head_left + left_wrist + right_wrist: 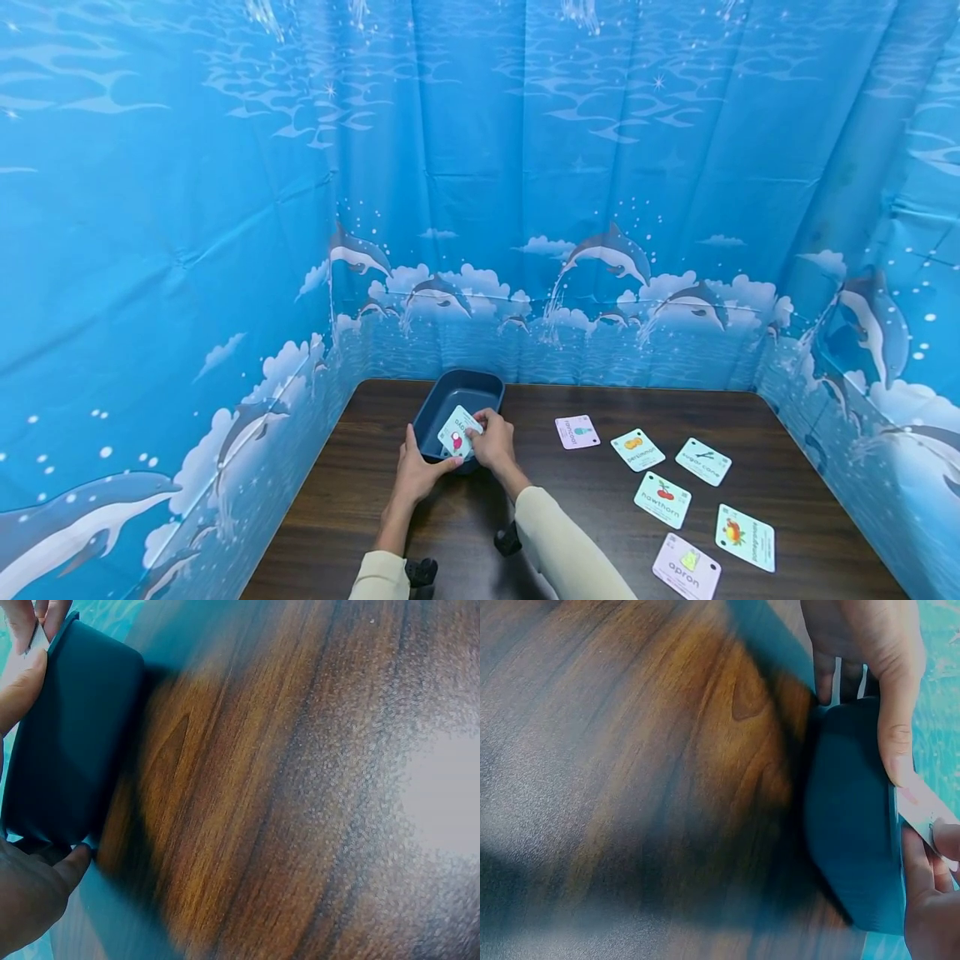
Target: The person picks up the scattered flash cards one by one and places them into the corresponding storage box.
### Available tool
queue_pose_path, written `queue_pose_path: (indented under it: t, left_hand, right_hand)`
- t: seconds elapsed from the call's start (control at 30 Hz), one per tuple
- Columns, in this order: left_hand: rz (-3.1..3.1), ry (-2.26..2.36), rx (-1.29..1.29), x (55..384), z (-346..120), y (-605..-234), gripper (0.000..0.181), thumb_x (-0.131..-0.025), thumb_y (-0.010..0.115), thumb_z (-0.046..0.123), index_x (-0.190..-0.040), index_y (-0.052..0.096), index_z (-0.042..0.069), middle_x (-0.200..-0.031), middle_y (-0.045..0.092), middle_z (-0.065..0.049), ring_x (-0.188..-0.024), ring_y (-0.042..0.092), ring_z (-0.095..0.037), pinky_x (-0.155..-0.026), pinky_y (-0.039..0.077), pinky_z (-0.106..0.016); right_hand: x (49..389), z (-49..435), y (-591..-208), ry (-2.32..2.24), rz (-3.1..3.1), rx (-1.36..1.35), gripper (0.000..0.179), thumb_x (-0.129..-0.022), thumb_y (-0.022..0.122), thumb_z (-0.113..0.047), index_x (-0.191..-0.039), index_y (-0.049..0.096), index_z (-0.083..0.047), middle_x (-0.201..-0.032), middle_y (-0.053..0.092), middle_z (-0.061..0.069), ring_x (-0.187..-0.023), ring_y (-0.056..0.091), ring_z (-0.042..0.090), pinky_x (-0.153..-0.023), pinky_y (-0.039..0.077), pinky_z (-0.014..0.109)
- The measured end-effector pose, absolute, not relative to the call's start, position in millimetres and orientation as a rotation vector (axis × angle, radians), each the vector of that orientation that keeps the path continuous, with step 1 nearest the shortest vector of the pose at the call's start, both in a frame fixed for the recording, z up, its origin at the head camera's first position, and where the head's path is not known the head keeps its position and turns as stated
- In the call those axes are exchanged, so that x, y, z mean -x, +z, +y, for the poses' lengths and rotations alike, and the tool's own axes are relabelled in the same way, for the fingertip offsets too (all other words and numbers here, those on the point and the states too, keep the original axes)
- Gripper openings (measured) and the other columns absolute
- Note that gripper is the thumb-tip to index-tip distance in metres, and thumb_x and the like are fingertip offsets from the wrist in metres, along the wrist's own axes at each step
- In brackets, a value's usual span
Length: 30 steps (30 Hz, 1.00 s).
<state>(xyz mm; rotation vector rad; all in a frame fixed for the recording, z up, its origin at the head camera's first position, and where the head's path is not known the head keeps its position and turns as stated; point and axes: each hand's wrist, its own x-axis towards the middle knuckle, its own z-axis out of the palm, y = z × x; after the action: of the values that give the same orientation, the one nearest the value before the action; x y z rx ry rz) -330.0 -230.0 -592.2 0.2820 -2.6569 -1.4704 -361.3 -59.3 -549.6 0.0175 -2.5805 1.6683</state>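
At the far left of the table, my left hand (417, 477) holds the near left corner of a dark blue plastic tub (433, 408). Its thumb lies along the tub's near rim, and its fingers go round the outer left side. Between thumb and fingers, my right hand (496, 446) pinches a pale green flash card (453, 428) with a pink-red fruit picture. The card is tilted over the near part of the tub's opening, close to my left thumb. In the right wrist view the card (924, 810) reaches past the tub's rim.
On the right half of the brown table (600, 517) lie several flash cards, among them raincoat (577, 432), persimmon (637, 450), sugar cane (703, 462), hawthorn (663, 500) and apron (687, 567). A blue dolphin-print curtain (480, 208) stands around the table's back and sides.
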Motion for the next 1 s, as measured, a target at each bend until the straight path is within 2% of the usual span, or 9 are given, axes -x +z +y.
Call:
queue_pose_path:
  t: [0.27, 0.53, 0.87, 1.0]
  left_hand:
    - [-2.66, -1.464, -0.296, 329, -228, -593, 0.136, -0.083, 0.092, 0.048, -0.171, -0.001, 0.0, -0.168, 0.021, -0.041, -0.148, 0.035, -0.06, -0.123, 0.029, -0.075]
    - [-2.673, -1.461, -0.299, 330, -229, -592, 0.133, -0.085, 0.09, 0.046, -0.171, -0.001, 0.001, -0.168, 0.022, -0.041, -0.147, 0.035, -0.061, -0.121, 0.029, -0.077]
    - [-2.664, -1.462, -0.277, 332, -231, -597, 0.134, -0.085, 0.091, 0.047, -0.171, 0.001, -0.001, -0.168, 0.022, -0.04, -0.147, 0.036, -0.06, -0.121, 0.03, -0.076]
    - [-2.678, -1.456, -0.281, 333, -231, -596, 0.134, -0.086, 0.09, 0.048, -0.171, 0.0, -0.001, -0.168, 0.021, -0.041, -0.146, 0.037, -0.06, -0.121, 0.03, -0.076]
  right_hand:
    - [359, -57, -551, 1.563, -2.584, -0.126, 0.015, -0.1, 0.074, -0.007, -0.115, 0.072, -0.005, -0.107, 0.073, 0.012, -0.09, 0.065, 0.02, -0.082, 0.06, 0.039]
    - [353, -57, -548, 1.277, -2.647, -0.287, 0.024, -0.099, 0.076, -0.007, -0.123, 0.074, -0.001, -0.116, 0.064, 0.013, -0.104, 0.063, 0.026, -0.098, 0.059, 0.047]
    - [356, -44, -551, 1.261, -2.65, -0.302, 0.028, -0.098, 0.078, -0.008, -0.125, 0.073, -0.005, -0.113, 0.065, 0.013, -0.098, 0.061, 0.022, -0.092, 0.059, 0.045]
    - [359, -33, -550, 1.272, -2.657, -0.29, 0.03, -0.098, 0.077, -0.008, -0.128, 0.073, -0.003, -0.114, 0.065, 0.013, -0.1, 0.062, 0.023, -0.095, 0.059, 0.046]
